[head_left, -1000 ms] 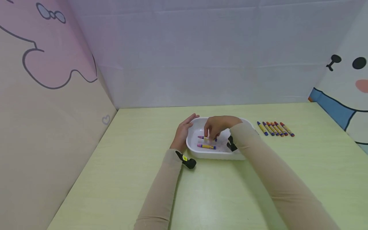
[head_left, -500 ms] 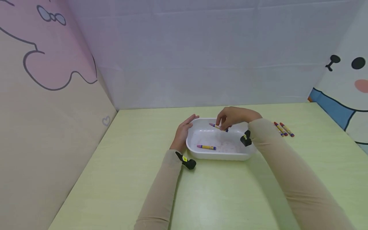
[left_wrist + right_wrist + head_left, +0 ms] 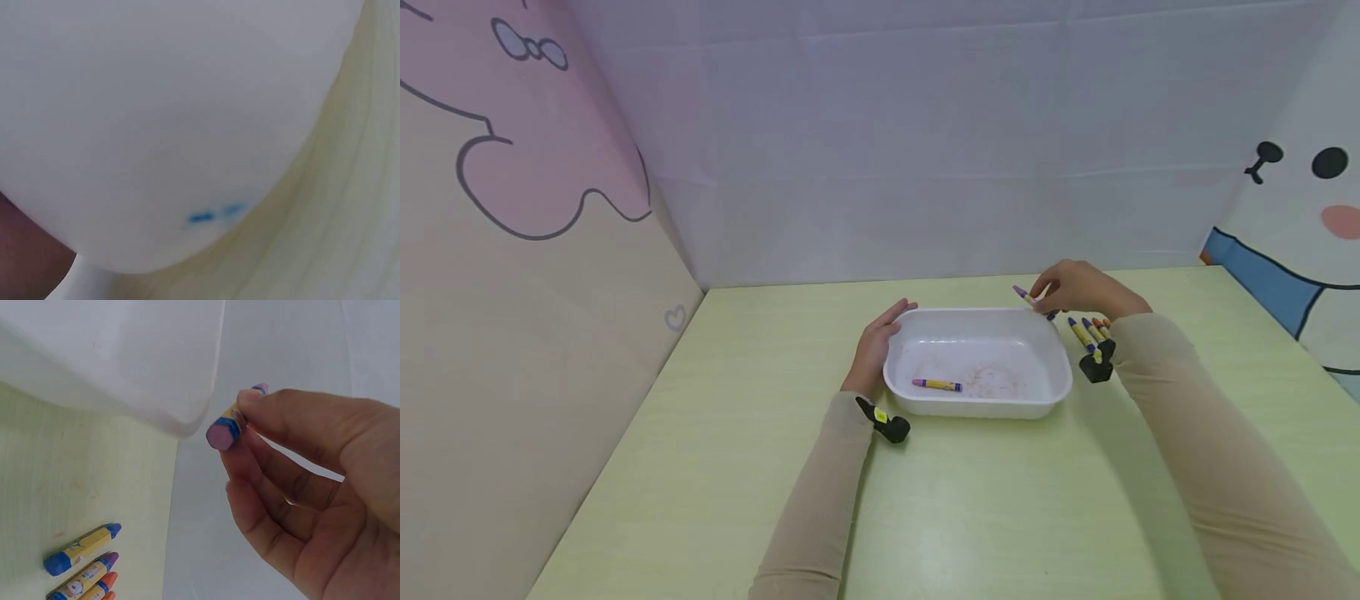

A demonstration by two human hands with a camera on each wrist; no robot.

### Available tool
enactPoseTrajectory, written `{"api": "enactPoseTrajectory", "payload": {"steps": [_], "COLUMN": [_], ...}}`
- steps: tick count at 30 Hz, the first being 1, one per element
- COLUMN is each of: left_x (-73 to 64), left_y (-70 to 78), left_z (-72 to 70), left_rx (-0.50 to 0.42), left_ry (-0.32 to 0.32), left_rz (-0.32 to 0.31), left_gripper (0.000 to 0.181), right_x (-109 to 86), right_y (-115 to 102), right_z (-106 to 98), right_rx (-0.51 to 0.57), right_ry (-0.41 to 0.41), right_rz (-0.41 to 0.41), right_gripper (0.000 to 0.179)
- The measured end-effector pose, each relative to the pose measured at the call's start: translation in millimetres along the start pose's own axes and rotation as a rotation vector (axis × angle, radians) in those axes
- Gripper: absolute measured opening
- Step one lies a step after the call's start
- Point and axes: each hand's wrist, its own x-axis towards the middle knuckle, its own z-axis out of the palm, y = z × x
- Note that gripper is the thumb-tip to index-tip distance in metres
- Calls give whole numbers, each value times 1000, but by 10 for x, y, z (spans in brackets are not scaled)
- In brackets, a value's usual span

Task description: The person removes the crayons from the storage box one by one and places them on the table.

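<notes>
My right hand (image 3: 1086, 287) pinches a light purple crayon (image 3: 1023, 294) between thumb and fingers, above the far right corner of a white tray (image 3: 977, 408). In the right wrist view the crayon's flat back end (image 3: 220, 437) faces the camera, its yellow wrapper partly covered by the thumb. My left hand (image 3: 870, 354) lies along the tray's left side with its fingers straight. Inside the tray, near the front left, rests a pink-tipped crayon (image 3: 937, 385) in a yellow wrapper. The left wrist view is filled mostly by the tray's outer wall (image 3: 187, 125), which bears blue marks.
Right of the tray, a row of crayons lies on the pale table (image 3: 977, 508), among them a blue crayon (image 3: 81, 551) and a purple one (image 3: 87, 575). My right wrist hides part of the row. A pale curtain wall (image 3: 887, 167) rises behind the table.
My right hand has picked one of the two crayons out of the tray and carried it up and right, past the tray's far right corner. The left hand has stayed at the tray's side.
</notes>
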Motion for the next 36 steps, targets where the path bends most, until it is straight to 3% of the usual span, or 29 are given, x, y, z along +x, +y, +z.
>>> {"api": "enactPoseTrajectory", "payload": {"steps": [9, 18, 29, 36], "left_x": [-5, 10, 0, 0], "left_y": [5, -6, 5, 2], "left_z": [-14, -22, -13, -12], "left_rx": [22, 37, -24, -20], "left_ry": [-11, -7, -17, -12], "left_rz": [-10, 0, 3, 0], "left_gripper": [45, 46, 45, 44], "right_x": [-132, -177, -149, -132], "right_y": [317, 503, 599, 647], "right_z": [47, 212, 369, 432], "right_rx": [-20, -25, 43, -1], "right_ry": [125, 117, 113, 117], "right_rz": [76, 125, 165, 168], "right_gripper": [35, 33, 36, 35]}}
